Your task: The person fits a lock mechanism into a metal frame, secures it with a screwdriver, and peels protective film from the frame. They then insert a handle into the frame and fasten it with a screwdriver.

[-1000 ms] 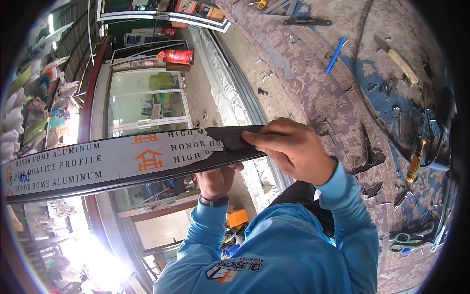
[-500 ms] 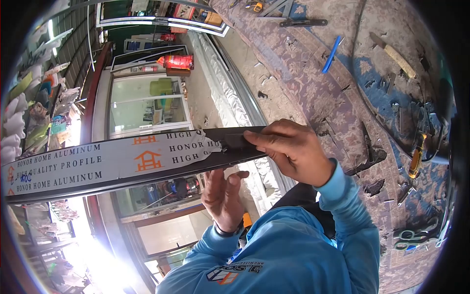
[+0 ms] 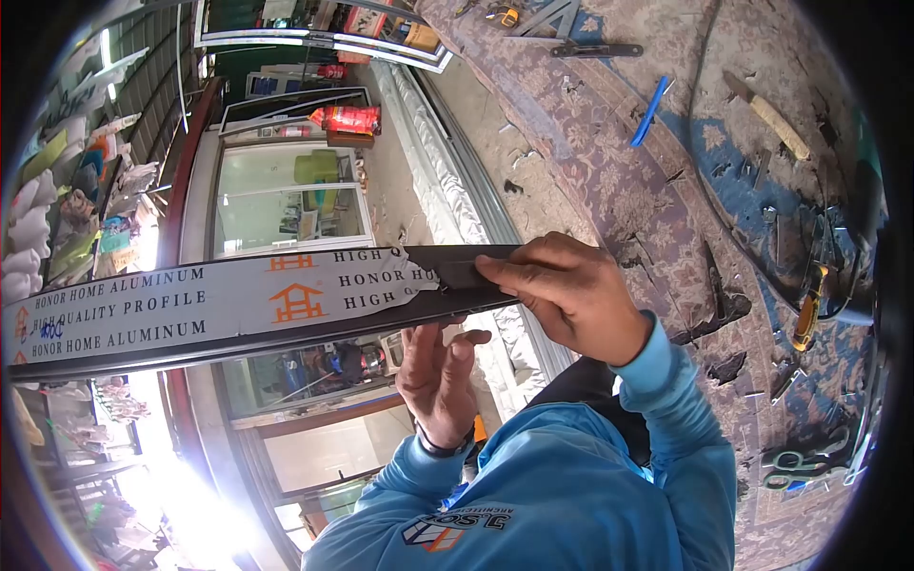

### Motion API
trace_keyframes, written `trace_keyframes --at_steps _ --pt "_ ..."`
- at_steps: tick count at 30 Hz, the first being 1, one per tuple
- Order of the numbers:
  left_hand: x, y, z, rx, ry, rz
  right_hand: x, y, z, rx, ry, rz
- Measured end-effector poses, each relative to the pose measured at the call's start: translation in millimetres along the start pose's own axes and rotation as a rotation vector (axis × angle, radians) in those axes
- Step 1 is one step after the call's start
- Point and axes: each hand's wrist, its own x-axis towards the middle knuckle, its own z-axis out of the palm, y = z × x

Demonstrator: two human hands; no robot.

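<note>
A long dark aluminum profile stretches across the view from the left edge. Printed protective film covers most of its face, and the film's torn edge lies near the right end, where dark metal is bare. My right hand grips this bare end, thumb and forefinger pressed on the face; its other fingers are curled. Below the profile, my left hand points upward with fingers apart. Its fingertips are at the lower edge and partly hidden behind it, so contact is hard to make out.
A patterned carpet on the right holds a blue pen-like tool, a knife with a pale handle, a yellow-handled tool and scissors. Wrapped long profiles lie beyond the workpiece. A window frame stands at left.
The profile shifts very slightly to the right and up at its left end. Both hands keep nearly the same pose, and the torn film edge looks unchanged.
</note>
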Motion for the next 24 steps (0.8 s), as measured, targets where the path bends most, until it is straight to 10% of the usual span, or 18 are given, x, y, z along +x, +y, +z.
trace_keyframes --at_steps 24 --pt "29.0 -12.4 -37.2 -0.235 -0.112 0.016 -1.3 -45.9 34.5 -0.267 0.102 0.01"
